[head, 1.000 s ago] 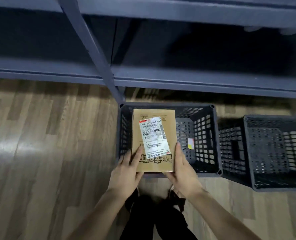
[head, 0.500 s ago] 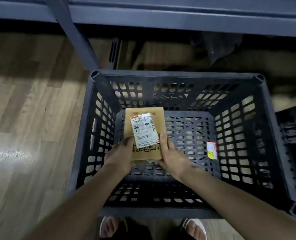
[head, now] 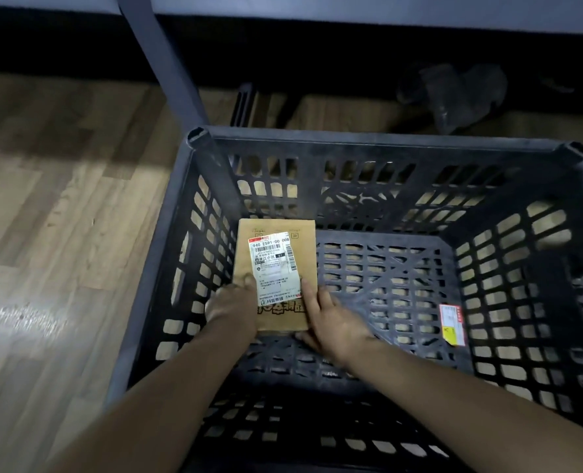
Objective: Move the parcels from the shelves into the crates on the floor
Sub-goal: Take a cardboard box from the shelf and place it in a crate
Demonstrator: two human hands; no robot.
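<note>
Down in the crate (head: 368,141), both hands, left hand (head: 234,307) and right hand (head: 334,319), fingers gripping the parcel (head: 274,254), are setting it down, seemingly the first; release remains.

Dim, floor (head: 20,315) glare, edge blur

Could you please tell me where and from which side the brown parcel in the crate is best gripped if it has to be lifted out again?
Probably by its two long side edges near the close end, from above, as the left hand and right hand hold it now. The brown parcel is flat and thin, lying by the crate's left wall.
</note>
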